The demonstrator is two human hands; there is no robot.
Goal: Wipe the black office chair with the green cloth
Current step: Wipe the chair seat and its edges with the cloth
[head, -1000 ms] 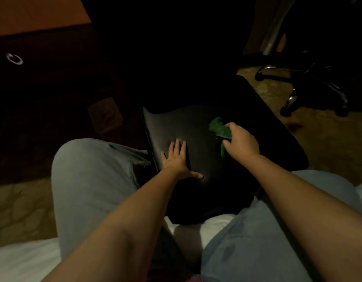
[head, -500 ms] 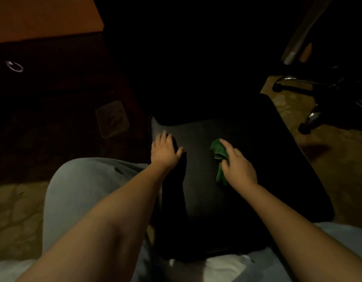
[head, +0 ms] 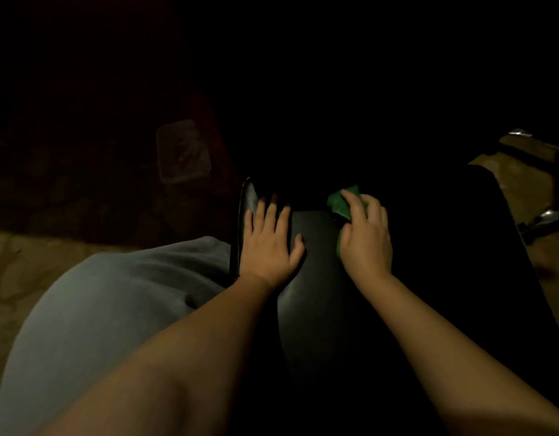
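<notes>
The black office chair's seat (head: 315,297) fills the middle of the dim head view, its far part lost in shadow. My left hand (head: 267,243) lies flat on the seat near its left edge, fingers straight and spread. To its right, my right hand (head: 364,237) presses the bunched green cloth (head: 341,204) onto the seat, fingers curled over it. Only the cloth's far left part and a strip by my thumb show; the rest is under my hand.
My knee in light grey trousers (head: 121,303) sits left of the seat. A pale flat object (head: 183,151) lies on the dark rug beyond. Chrome legs of another chair's base (head: 545,217) show at the right over tan flooring (head: 517,190).
The view has tilted down and closed in on the seat. My right hand has slid the cloth farther away across the seat, and my left hand has spread flat near the left edge.
</notes>
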